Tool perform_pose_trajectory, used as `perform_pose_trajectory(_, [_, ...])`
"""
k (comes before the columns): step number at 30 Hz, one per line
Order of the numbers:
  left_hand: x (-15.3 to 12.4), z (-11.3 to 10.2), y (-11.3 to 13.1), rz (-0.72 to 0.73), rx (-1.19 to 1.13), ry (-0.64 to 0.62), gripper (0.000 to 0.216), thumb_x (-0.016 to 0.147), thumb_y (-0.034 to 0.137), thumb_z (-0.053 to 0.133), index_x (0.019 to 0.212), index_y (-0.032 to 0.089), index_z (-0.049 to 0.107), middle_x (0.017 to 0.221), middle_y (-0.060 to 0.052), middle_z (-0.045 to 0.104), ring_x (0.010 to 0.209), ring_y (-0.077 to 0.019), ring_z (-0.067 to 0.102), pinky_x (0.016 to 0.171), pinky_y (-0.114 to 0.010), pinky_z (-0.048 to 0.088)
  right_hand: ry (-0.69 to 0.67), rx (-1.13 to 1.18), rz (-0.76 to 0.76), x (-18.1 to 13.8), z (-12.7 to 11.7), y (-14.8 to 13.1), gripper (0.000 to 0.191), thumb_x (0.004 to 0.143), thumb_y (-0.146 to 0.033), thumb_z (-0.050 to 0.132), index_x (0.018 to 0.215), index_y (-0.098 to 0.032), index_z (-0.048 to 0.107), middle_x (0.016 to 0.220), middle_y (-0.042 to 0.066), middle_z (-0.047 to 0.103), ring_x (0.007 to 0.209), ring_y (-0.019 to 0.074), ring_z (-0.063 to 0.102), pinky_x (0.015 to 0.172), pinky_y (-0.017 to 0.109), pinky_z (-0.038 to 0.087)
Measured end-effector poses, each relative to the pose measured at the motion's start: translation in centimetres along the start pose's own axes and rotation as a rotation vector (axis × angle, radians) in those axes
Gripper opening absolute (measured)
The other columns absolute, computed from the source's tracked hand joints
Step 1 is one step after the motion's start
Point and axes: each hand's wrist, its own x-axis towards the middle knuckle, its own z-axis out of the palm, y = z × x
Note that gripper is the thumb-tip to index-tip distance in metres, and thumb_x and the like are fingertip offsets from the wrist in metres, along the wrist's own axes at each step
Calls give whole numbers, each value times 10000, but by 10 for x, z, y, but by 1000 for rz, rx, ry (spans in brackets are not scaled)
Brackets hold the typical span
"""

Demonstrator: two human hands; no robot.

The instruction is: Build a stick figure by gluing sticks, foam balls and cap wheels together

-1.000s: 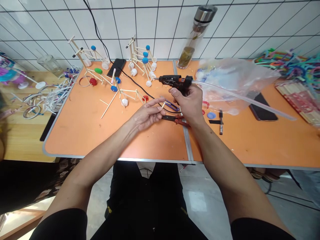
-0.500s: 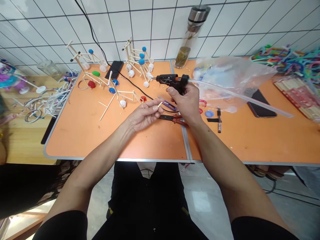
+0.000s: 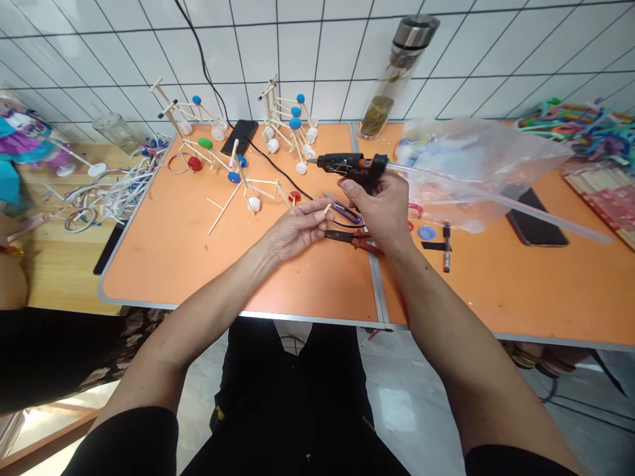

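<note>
Pinched in the fingers of my left hand (image 3: pixel 300 229) is a short piece of pale wooden stick (image 3: pixel 327 209). My right hand (image 3: pixel 384 205) is wrapped round the grip of a black hot glue gun (image 3: pixel 351 165), its nozzle pointing left and a long clear glue stick (image 3: pixel 510 198) running out of its back. Below the gun lie purple thread snips (image 3: pixel 346 211) and red-handled pliers (image 3: pixel 353 240). To the left stand small stick frames with coloured bottle caps, among them one frame (image 3: pixel 260 188) with white and red caps and another (image 3: pixel 278 119) with blue caps.
A tall glass bottle (image 3: pixel 380 109) of tea stands by the tiled wall. At the right are a plastic bag (image 3: pixel 471 172), a phone (image 3: pixel 538 221) and pipe cleaners (image 3: pixel 580 129). A black cable (image 3: pixel 278 175) crosses the table. Another person's arm (image 3: pixel 12 281) shows at the left edge.
The view has shifted slightly, so the table and things on it sit further right and a little lower. Both hands keep their hold on the stick piece and glue gun.
</note>
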Motion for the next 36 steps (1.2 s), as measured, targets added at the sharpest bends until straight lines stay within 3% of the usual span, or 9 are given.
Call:
perform_pose_trajectory(4, [2, -1, -8, 7, 10, 50, 208, 959, -26, 826, 1087, 126, 888, 809, -40, 831, 596, -66, 713, 605, -147, 547, -26, -1, -16, -3, -1, -3, 402, 983, -664, 885, 1114, -284, 860, 1064, 75, 886, 1011, 325, 852, 944, 530, 756])
perform_pose_trajectory(8, [3, -1, -10, 16, -23, 31, 170, 962, 16, 855, 1078, 135, 890, 790, -28, 805, 580, -60, 664, 577, -157, 494, -84, 46, -2, -4, 0, -3, 359, 913, -543, 957, 1124, -271, 855, 1104, 85, 907, 1015, 331, 876, 953, 546, 770])
perform_pose_trajectory(14, [1, -2, -7, 17, -97, -42, 159, 1014, 44, 820, 1134, 135, 873, 789, -2, 771, 571, -54, 639, 557, -167, 468, -187, 94, -16, -6, 1, -11, 453, 830, -597, 1017, 1087, -267, 841, 1080, 75, 900, 1021, 330, 883, 1016, 552, 767])
perform_pose_trajectory(17, [1, -2, -7, 9, -125, -64, 113, 1057, 42, 767, 1077, 121, 845, 786, -6, 773, 568, -52, 641, 561, -168, 475, -201, 69, -26, -9, 1, -13, 393, 849, -566, 994, 1068, -267, 865, 1093, 65, 900, 1034, 329, 877, 1000, 532, 763])
perform_pose_trajectory(21, [2, -3, -8, -8, -110, -61, 83, 1038, 41, 798, 1018, 120, 816, 787, -9, 780, 569, -50, 648, 562, -159, 477, -231, 89, -4, -13, 1, -12, 285, 864, -479, 967, 1062, -307, 857, 1229, 47, 906, 1154, 327, 876, 1102, 522, 737])
perform_pose_trajectory(28, [3, -2, -9, 17, -122, -44, 90, 1019, 39, 812, 996, 126, 802, 764, 10, 748, 553, -38, 622, 550, -154, 449, -274, 95, -22, -13, 1, -12, 372, 897, -479, 957, 1217, -328, 841, 1246, 46, 900, 1237, 356, 874, 1179, 619, 711])
perform_pose_trajectory(36, [1, 2, -10, 27, -128, -25, 103, 1050, 40, 754, 1014, 121, 806, 729, 20, 712, 537, -43, 596, 548, -165, 430, -244, 22, -67, -14, 2, -10, 383, 905, -434, 957, 1267, -376, 849, 1318, 21, 896, 1254, 352, 867, 1202, 588, 700])
